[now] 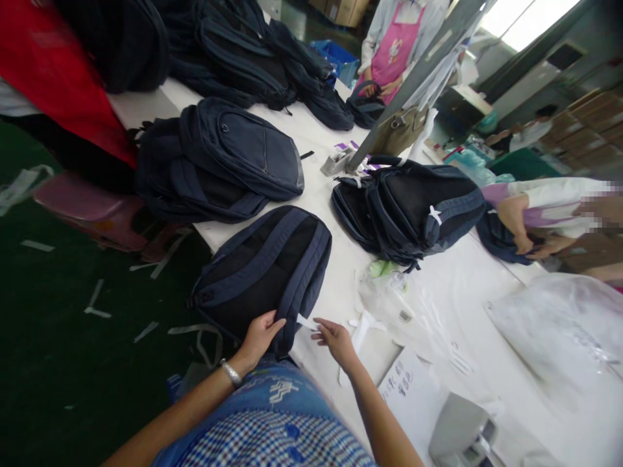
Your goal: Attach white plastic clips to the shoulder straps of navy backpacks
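A dark navy backpack lies back-side up at the near edge of the white table, straps facing me. My left hand grips its bottom edge, thumb on top, a bracelet on the wrist. My right hand is just to its right, fingers pinched on a small white tag that reaches toward the backpack's shoulder strap.
More navy backpacks lie farther back and to the right, with a pile at the far end. Clear plastic bags, paper slips and a grey device cover the right side. Other people stand at far end and right.
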